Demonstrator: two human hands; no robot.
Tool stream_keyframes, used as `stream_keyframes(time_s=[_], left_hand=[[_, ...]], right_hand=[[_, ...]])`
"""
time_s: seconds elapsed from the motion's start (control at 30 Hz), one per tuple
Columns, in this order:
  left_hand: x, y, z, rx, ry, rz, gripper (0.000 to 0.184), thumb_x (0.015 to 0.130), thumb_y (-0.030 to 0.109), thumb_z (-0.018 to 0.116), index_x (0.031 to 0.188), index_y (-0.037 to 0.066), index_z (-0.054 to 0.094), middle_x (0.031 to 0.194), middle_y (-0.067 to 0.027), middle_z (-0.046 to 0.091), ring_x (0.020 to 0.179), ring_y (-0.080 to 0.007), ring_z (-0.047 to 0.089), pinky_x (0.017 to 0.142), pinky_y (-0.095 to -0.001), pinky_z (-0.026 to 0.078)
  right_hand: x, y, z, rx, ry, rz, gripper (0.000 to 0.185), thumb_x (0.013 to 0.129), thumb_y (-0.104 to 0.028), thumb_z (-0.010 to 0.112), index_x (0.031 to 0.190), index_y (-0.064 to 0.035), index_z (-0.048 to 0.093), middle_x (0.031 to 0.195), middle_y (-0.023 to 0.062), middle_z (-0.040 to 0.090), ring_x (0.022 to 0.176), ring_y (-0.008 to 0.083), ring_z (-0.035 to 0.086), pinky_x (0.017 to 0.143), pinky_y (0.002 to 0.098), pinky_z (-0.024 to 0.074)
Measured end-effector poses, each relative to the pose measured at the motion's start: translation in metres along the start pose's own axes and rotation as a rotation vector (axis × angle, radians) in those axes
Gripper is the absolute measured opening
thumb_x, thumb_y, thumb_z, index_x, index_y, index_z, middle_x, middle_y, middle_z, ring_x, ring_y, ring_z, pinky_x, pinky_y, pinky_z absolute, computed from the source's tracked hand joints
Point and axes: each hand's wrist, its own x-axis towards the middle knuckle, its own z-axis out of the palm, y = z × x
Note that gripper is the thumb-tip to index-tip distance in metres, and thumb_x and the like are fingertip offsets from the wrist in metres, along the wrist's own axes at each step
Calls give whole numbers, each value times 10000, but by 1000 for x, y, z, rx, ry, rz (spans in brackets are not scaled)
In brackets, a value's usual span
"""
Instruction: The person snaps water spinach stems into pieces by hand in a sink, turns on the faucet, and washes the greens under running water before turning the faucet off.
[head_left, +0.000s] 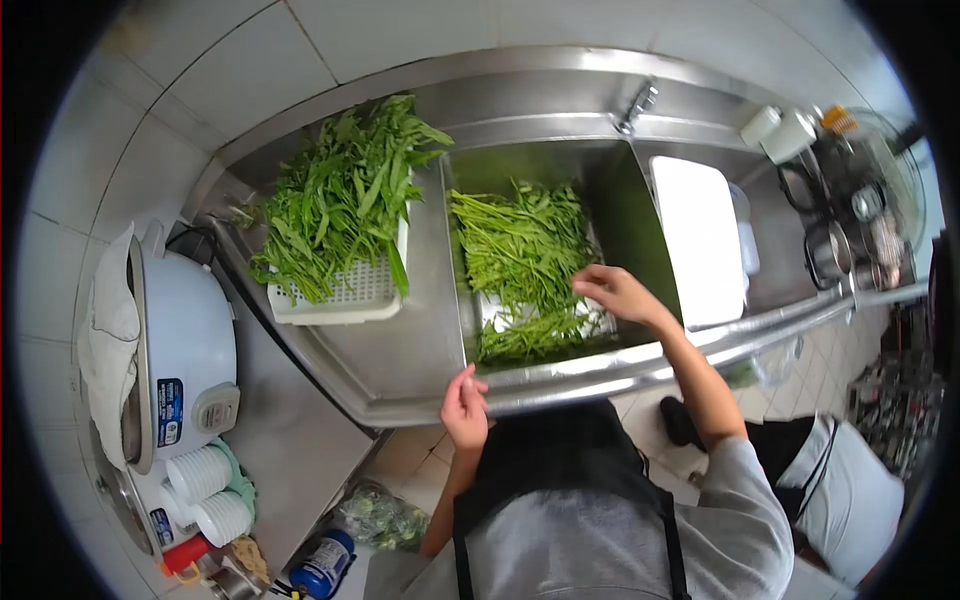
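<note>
Loose leafy green vegetables (525,245) with long stems lie in the deep steel sink basin (655,250). Over the basin's right side, my right hand (622,295) is closed, its fingers bent together beside the greens. Whether anything is between its fingertips, I cannot make out. At the front rim of the sink, my left hand (465,408) is open and holds nothing, its fingers loosely bent and apart. To the left, a big heap of the same greens (345,190) is piled on a white perforated basket (340,312) on the steel drainboard.
A tap (638,108) rises behind the basin. A white board (697,240) lies to its right, with pots (828,250) beyond. On the left stand a large rice cooker (190,340) and stacked white bowls (205,490). Another person (845,490) is at the lower right.
</note>
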Motion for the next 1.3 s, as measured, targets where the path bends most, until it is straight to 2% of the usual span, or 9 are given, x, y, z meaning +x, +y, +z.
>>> stream_keyframes(time_s=[0.17,0.2,0.33,0.53,0.57,0.73,0.9,1.1,1.3], left_hand=[[11,-11,31,314,339,-39,175,860,55,472,964,-5,598,622,-50,560,506,-96,493,475,-220,392],[13,-13,31,467,383,55,161,838,51,495,940,4,610,633,-64,574,493,-114,501,469,-232,397],[16,-20,34,810,472,192,136,765,32,548,863,30,642,665,-105,611,465,-187,527,446,-269,406],[13,-18,32,837,464,92,151,730,14,536,832,36,646,594,-102,576,427,-184,492,425,-263,377],[11,-17,32,844,460,48,150,729,16,536,829,37,645,585,-101,567,422,-180,483,422,-259,371],[12,-20,33,799,466,70,135,758,28,526,832,28,639,540,-64,510,415,-131,425,407,-242,335],[22,-12,39,796,424,-23,138,784,33,537,873,51,641,588,-68,545,440,-133,453,430,-243,358],[110,29,108,481,-22,103,141,782,132,602,910,80,633,783,-86,619,562,-185,568,510,-274,438],[188,3,162,771,-183,71,290,780,267,606,978,56,607,907,-96,637,717,-218,616,635,-319,470]], right_hand=[[193,71,43,-509,79,-95,817,649,-537,668,1201,19,438,1115,219,518,1046,343,505,865,398,417],[229,71,51,-493,-56,59,1032,577,-549,710,1319,1,252,1270,210,392,1171,359,385,947,414,353],[313,85,78,-655,14,91,1238,471,-553,758,1370,-47,75,1384,155,237,1294,295,205,1010,465,265],[375,117,92,-627,-198,102,917,546,-307,751,1312,-93,294,1196,181,485,1106,312,469,925,467,341],[376,126,91,-607,-90,-24,639,551,-226,714,1135,-72,505,1012,186,592,912,324,574,804,440,419],[354,94,7,-163,-336,-128,291,632,-203,734,847,-33,636,753,96,648,670,161,590,651,309,462],[290,17,-74,-86,-253,-264,290,654,-213,744,840,-19,634,722,66,636,676,128,569,678,284,454],[228,-53,-108,46,-44,-312,259,677,-207,713,802,-1,619,684,64,634,658,132,582,682,283,461],[186,-70,-93,190,71,-321,161,735,-160,639,756,-1,623,651,38,629,615,94,565,626,260,461]])
